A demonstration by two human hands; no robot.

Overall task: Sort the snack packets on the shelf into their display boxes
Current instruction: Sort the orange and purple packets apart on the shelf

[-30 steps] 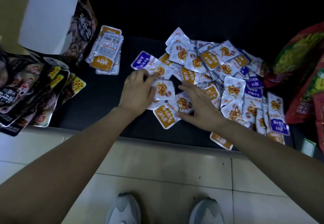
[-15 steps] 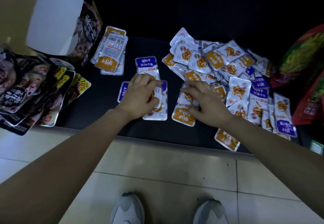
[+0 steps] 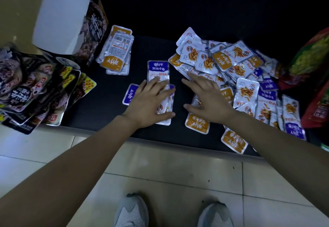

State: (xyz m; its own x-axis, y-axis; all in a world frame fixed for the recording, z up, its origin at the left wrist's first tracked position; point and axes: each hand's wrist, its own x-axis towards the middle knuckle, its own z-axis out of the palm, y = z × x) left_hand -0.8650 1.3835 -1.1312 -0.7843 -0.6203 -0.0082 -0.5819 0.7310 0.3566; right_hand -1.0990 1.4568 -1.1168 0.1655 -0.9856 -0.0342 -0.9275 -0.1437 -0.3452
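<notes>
One purple packet (image 3: 158,70), long axis front-to-back, purple end rearward, beneath spread left fingers (image 3: 155,84).

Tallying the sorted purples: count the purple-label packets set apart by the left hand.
3. One purple-label packet lies at the left hand's fingertips, a second pokes out left of the hand, and a third sits under it. More may hide beneath.

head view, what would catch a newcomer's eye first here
The heap of silver snack packets with orange and purple labels, spilled over the right half of the black shelf, draws the eye first. Then the two hands at centre: the left hand lies flat on a few purple-label packets, the right hand spreads at the heap's near edge. At far left stands a white-flapped display box.
</notes>
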